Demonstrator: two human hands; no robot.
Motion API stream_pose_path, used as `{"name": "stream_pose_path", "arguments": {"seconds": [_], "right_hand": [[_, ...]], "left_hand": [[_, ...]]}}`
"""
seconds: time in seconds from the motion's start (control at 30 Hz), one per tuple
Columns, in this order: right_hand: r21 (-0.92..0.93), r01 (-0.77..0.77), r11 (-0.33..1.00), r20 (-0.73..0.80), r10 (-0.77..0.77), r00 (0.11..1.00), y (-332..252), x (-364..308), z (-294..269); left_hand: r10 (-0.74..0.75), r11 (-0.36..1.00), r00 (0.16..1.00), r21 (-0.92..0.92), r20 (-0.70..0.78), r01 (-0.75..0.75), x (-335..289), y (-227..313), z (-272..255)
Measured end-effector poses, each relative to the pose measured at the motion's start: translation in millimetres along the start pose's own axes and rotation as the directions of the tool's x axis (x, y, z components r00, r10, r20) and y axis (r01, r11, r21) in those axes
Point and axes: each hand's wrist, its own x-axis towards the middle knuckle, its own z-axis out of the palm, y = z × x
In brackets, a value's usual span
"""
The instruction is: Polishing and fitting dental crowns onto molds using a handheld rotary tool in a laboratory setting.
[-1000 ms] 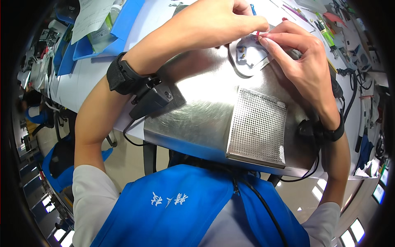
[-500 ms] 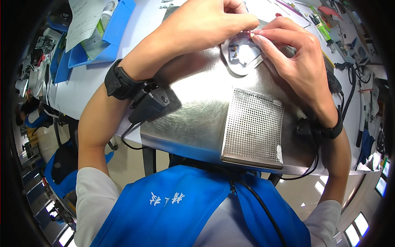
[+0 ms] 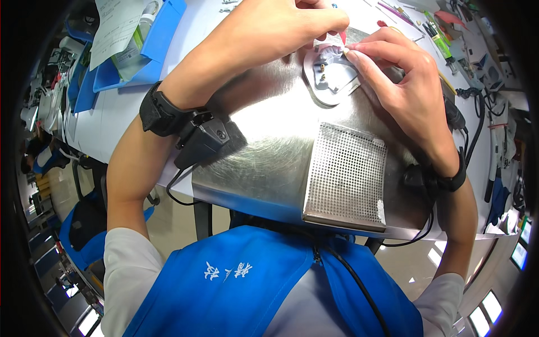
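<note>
A blue chair (image 3: 81, 241) stands left of the white tabletop (image 3: 106, 126), a blue bin (image 3: 123, 82) on its left edge. The left hand (image 3: 311, 23) curls, grip hidden, over the white housing (image 3: 336, 78) near the steel plate's (image 3: 258, 168) far edge; the right hand's (image 3: 405, 64) thumb and forefinger nearly meet at its rim, pinch unclear.

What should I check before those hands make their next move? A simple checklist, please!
1. White part supported: ok, it appears to rest on the metal platform.
2. Right hand in place: ok, thumb and forefinger are at the part's upper right edge.
3. What those fingertips pinch: cannot tell, too small.
4. Left hand has a firm hold: cannot tell, its grip is mostly hidden.
5. Brass-coloured inserts uncovered: ok, two show.
6. Perforated metal plate away from both hands: ok, it lies nearer the person's body.
</note>
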Motion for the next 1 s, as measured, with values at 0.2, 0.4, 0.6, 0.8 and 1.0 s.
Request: {"name": "stream_pose_path", "arguments": {"seconds": [0.2,0.4,0.6,0.8,1.0], "right_hand": [[0.040,-0.027,0.999,-0.010,0.027,1.000,0,-1,-1],[0.037,-0.067,0.997,0.022,0.066,0.998,-5,3,-3],[0.006,-0.103,0.995,0.061,0.103,0.993,-10,5,-5],[-0.079,-0.063,0.995,0.081,0.070,0.994,-12,9,-5],[-0.279,0.079,0.957,-0.049,-0.097,0.994,-21,5,-4]], "left_hand": [[0.370,0.916,0.928,0.184,-0.050,-0.355,6,-17,-11],[0.492,0.800,0.871,0.400,-0.008,-0.448,-17,-16,15],[0.549,0.790,0.835,0.350,-0.040,-0.503,-21,-35,28],[0.506,0.808,0.862,0.369,-0.035,-0.459,-30,-37,25],[0.527,0.811,0.846,0.343,-0.078,-0.473,-27,-40,29]]}}
